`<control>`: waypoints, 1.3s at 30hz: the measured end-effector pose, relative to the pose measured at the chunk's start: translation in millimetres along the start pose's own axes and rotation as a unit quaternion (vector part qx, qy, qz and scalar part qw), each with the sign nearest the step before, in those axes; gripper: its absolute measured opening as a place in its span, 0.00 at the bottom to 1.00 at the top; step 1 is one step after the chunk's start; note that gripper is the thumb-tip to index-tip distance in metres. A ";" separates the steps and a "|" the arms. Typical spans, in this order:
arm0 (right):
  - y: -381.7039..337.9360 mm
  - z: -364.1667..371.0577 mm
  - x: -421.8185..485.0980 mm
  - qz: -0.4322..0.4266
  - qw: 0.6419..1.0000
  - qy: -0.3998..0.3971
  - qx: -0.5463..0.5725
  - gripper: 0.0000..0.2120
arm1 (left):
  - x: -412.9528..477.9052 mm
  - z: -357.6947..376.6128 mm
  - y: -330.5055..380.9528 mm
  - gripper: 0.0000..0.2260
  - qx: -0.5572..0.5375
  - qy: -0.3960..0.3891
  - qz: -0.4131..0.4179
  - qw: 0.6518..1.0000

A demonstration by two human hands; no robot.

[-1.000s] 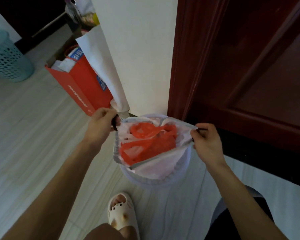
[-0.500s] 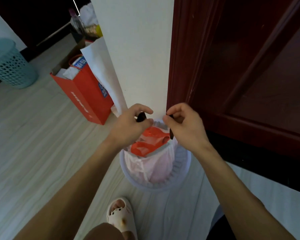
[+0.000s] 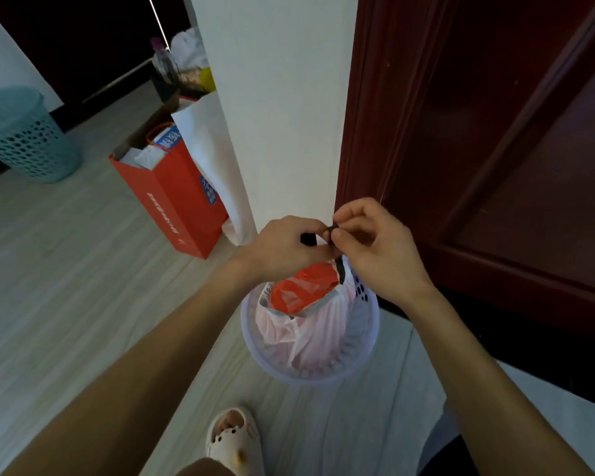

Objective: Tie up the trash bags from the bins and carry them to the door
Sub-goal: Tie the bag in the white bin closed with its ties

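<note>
A pale translucent trash bag sits in a small white perforated bin on the floor, with red plastic waste showing at its gathered mouth. The bag has dark drawstrings. My left hand and my right hand meet just above the bin, each pinching a drawstring end, fingertips nearly touching. The bag's mouth is drawn up narrow under my hands.
A dark red door stands right of a white wall corner. A red paper bag leans by the wall to the left. A teal mesh bin stands far left. My sandalled foot is below the bin.
My hands came together from either side of the wide-open bag and rose, pulling its mouth closed; now the drawstring ends are held between touching fingertips.
</note>
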State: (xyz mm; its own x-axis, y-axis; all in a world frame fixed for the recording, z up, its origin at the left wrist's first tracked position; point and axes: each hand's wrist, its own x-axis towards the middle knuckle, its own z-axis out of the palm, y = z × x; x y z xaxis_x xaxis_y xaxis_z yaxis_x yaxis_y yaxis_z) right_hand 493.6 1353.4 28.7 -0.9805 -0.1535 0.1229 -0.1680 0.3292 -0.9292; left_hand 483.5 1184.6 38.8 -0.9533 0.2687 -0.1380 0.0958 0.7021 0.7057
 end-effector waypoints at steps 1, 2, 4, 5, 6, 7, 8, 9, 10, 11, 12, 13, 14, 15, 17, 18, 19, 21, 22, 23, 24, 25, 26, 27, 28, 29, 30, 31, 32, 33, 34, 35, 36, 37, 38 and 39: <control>4.3 -2.1 -2.0 0.008 0.999 0.037 -0.004 0.07 | 1.1 0.4 -2.8 0.06 0.004 0.021 -0.005 1.000; 12.4 -5.3 -4.2 0.025 0.997 0.074 -0.001 0.07 | 0.7 0.0 -5.3 0.07 -0.004 0.040 -0.013 0.999; 29.1 -9.5 -11.1 0.065 0.996 0.069 0.007 0.12 | -2.0 -0.5 -8.5 0.09 -0.043 0.057 -0.032 0.997; 38.1 -7.1 -15.6 0.083 0.996 0.014 0.001 0.16 | -3.1 -0.3 -8.9 0.08 -0.063 0.059 -0.039 0.995; 44.7 -2.2 -20.2 0.092 0.994 -0.056 -0.016 0.19 | -4.0 -0.5 -8.0 0.07 -0.079 0.062 -0.041 0.994; 53.1 5.2 -24.0 0.082 0.989 -0.112 -0.045 0.19 | -4.0 -1.1 -5.3 0.06 -0.094 0.069 -0.041 0.992; 59.1 13.0 -26.2 0.055 0.987 -0.131 -0.074 0.14 | -3.0 -1.5 -2.7 0.05 -0.110 0.076 -0.040 0.990; 63.6 20.0 -25.2 0.027 0.989 -0.107 -0.098 0.09 | -2.1 -2.0 0.5 0.04 -0.132 0.081 -0.043 0.987; 67.1 24.5 -22.4 0.020 0.993 -0.065 -0.101 0.06 | -1.7 -2.2 2.6 0.06 -0.160 0.082 -0.049 0.982; 70.8 25.8 -18.0 0.037 0.995 -0.007 -0.089 0.08 | -2.2 -2.5 3.0 0.08 -0.194 0.079 -0.058 0.976; 73.9 23.6 -12.8 0.068 0.994 0.058 -0.055 0.12 | -3.4 -3.7 0.0 0.09 -0.224 0.082 -0.064 0.969; 77.4 17.8 -7.0 0.095 0.987 0.126 -0.018 0.15 | -4.8 -6.6 -5.6 0.09 -0.254 0.104 -0.071 0.959; 79.5 9.5 -2.5 0.117 0.977 0.180 0.010 0.17 | -6.4 -11.3 -15.7 0.08 -0.281 0.144 -0.084 0.945; 84.9 0.5 0.0 0.145 0.967 0.206 0.022 0.18 | -8.3 -16.8 -29.4 0.06 -0.306 0.191 -0.110 0.926; 96.3 -12.0 -1.5 0.207 0.959 0.191 0.038 0.20 | -14.4 -26.0 -61.9 0.06 -0.318 0.252 -0.191 0.894; 102.4 -12.9 -3.6 0.237 0.954 0.172 0.058 0.20 | -20.3 -26.5 -76.5 0.07 -0.305 0.248 -0.227 0.891; 108.6 -12.2 -5.9 0.265 0.946 0.165 0.087 0.19 | -27.2 -22.8 -88.4 0.08 -0.302 0.227 -0.252 0.891; 112.0 -11.9 -8.0 0.300 0.924 0.172 0.161 0.18 | -38.0 -12.3 -103.3 0.07 -0.356 0.173 -0.270 0.878; 108.7 -13.0 -8.1 0.295 0.919 0.180 0.187 0.18 | -41.7 -10.5 -104.4 0.05 -0.395 0.152 -0.271 0.864; 102.7 -13.9 -7.0 0.279 0.920 0.182 0.207 0.18 | -43.6 -13.0 -102.6 0.05 -0.428 0.141 -0.266 0.852; 94.5 -13.5 -5.1 0.256 0.925 0.175 0.221 0.18 | -43.8 -19.4 -98.5 0.06 -0.449 0.140 -0.256 0.845; 84.6 -11.0 -3.2 0.231 0.933 0.160 0.224 0.18 | -42.9 -27.5 -92.3 0.07 -0.462 0.146 -0.242 0.841; 72.7 -6.5 -2.1 0.205 0.944 0.144 0.212 0.18 | -41.1 -36.0 -83.1 0.07 -0.466 0.157 -0.227 0.841; 61.7 0.0 -0.4 0.176 0.957 0.128 0.193 0.19 | -38.8 -43.7 -69.5 0.08 -0.468 0.167 -0.207 0.843; 49.9 7.8 1.8 0.150 0.967 0.109 0.177 0.19 | -35.7 -49.2 -53.1 0.07 -0.468 0.172 -0.182 0.848; 38.8 15.4 4.9 0.131 0.974 0.088 0.165 0.19 | -32.3 -51.9 -35.2 0.07 -0.466 0.170 -0.155 0.854; 27.0 21.5 8.0 0.116 0.978 0.070 0.161 0.19 | -28.5 -52.7 -16.2 0.06 -0.466 0.165 -0.132 0.859; 17.3 26.3 11.2 0.103 0.980 0.057 0.158 0.18 | -24.3 -52.9 3.1 0.06 -0.472 0.157 -0.108 0.861; 7.7 28.9 13.9 0.091 0.983 0.041 0.155 0.16 | -19.8 -53.4 20.1 0.05 -0.479 0.149 -0.086 0.861; 0.0 29.5 16.2 0.081 0.986 0.020 0.147 0.14 | -14.6 -54.5 35.3 0.05 -0.483 0.142 -0.068 0.861; -6.2 28.7 16.9 0.072 0.988 -0.006 0.137 0.12 | -9.5 -57.3 48.0 0.05 -0.485 0.136 -0.056 0.862; -10.4 27.3 16.3 0.065 0.989 -0.030 0.127 0.10 | -4.4 -60.4 56.8 0.05 -0.483 0.130 -0.047 0.865; -12.6 25.4 14.5 0.060 0.990 -0.053 0.120 0.10 | 0.3 -62.7 62.1 0.04 -0.476 0.121 -0.042 0.870; -12.4 23.1 12.2 0.052 0.989 -0.072 0.118 0.10 | 3.6 -63.4 65.4 0.04 -0.466 0.112 -0.040 0.877; -11.2 21.1 10.0 0.042 0.989 -0.084 0.118 0.11 | 5.7 -63.3 66.0 0.04 -0.456 0.101 -0.040 0.883; -7.9 19.7 8.7 0.033 0.990 -0.088 0.109 0.11 | 6.5 -62.2 65.8 0.04 -0.448 0.089 -0.040 0.889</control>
State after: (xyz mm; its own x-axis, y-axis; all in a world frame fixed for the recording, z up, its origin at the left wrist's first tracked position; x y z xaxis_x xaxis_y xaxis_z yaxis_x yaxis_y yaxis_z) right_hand 488.5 1331.2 30.3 -0.9522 -0.3051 0.0154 -0.0602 0.1378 -0.9886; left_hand 465.8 1191.5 127.6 -0.9845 0.0775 -0.1574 -0.1656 -0.1139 0.9796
